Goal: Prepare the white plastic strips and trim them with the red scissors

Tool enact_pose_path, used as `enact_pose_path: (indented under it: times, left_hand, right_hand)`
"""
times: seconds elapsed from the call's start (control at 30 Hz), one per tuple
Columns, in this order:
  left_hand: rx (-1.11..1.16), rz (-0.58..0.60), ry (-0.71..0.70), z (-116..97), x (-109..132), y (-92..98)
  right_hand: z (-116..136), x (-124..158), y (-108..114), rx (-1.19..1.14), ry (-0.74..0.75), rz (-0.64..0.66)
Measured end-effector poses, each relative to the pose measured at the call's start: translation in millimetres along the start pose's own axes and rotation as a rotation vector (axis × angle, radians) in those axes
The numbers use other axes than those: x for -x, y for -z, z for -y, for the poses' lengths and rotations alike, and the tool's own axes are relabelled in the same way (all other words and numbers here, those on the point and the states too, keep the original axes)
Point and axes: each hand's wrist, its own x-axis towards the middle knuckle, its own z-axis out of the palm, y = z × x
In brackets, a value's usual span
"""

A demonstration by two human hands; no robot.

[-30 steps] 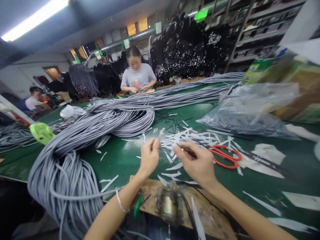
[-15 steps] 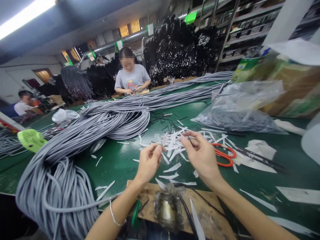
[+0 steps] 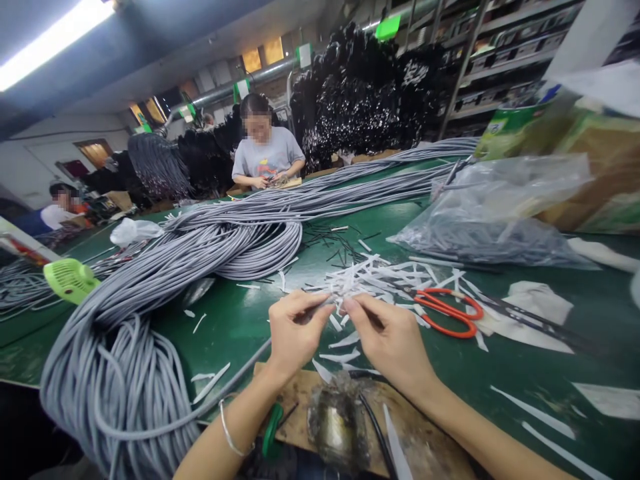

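Observation:
My left hand (image 3: 297,330) is closed in a pinch on a grey cable (image 3: 240,375), which runs back under the wrist to a big coil on the left. Meeting it fingertip to fingertip, my right hand (image 3: 393,337) is also pinched, at the cable's end; what lies between its fingers is too small and hidden to make out. Just beyond both hands is a heap of white strips (image 3: 375,270). Orange-handled scissors (image 3: 450,313) lie to the right of my right hand. Below the hands, a wooden board (image 3: 295,393) carries a worn metal cylinder (image 3: 333,423).
Grey cable bundles (image 3: 235,233) stretch across the green table (image 3: 220,320). A clear plastic bag (image 3: 495,227) of grey pieces sits at right, before a carton (image 3: 610,167). A light-green fan (image 3: 70,280) is at left. A co-worker (image 3: 267,157) sits opposite; another person (image 3: 60,210) is far left.
My right hand has moved left and in, bringing its fingertips against those of my left hand. The dark thin piece seen in my right fingers earlier is now hidden.

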Motion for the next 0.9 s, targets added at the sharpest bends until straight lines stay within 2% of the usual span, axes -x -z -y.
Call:
enact_pose_path:
  times: [0.1, 0.17, 0.23, 0.27, 0.33, 0.43, 0.53, 0.77, 0.9]
  left_hand:
    - [-0.194, -0.016, -0.16, 1.9, 2.6, -1.7]
    - [-0.279, 0.005, -0.128, 4.6, 1.3, -2.7]
    - [-0.284, 0.028, -0.013, 7.4, -2.3, -2.6]
    - [-0.255, 0.028, 0.048, 8.2, -4.4, -2.1]
    - [-0.17, 0.013, 0.14, 8.3, -7.6, -0.4]
    - [-0.094, -0.001, 0.173, 5.0, -8.3, 1.8]
    - [-0.092, 0.004, 0.114, 1.7, -5.5, 2.4]
    - [-0.207, -0.013, -0.146, 2.5, -1.4, 1.5]
    - [-0.244, -0.012, -0.23, 2.4, 1.9, -1.0]
  right_hand:
    - [4.6, 5.1, -1.1, 0.036, 0.115, -0.038]
    - [8.6, 10.2, -2.1, 0.025, 0.296, -0.041]
    - [10.0, 13.3, -1.7, 0.007, 0.427, -0.04]
    - [8.9, 13.4, -0.8, 0.025, 0.433, -0.044]
    - [3.8, 10.6, 1.9, 0.151, 0.353, -0.074]
    - [-5.6, 3.7, 5.5, 0.383, 0.274, -0.097]
    - [-8.4, 0.8, 5.8, 0.437, 0.293, -0.113]
    - [-4.5, 5.0, 3.8, 0.475, 0.316, -0.101]
    - [-7.6, 4.1, 1.6, 0.355, 0.211, -0.036]
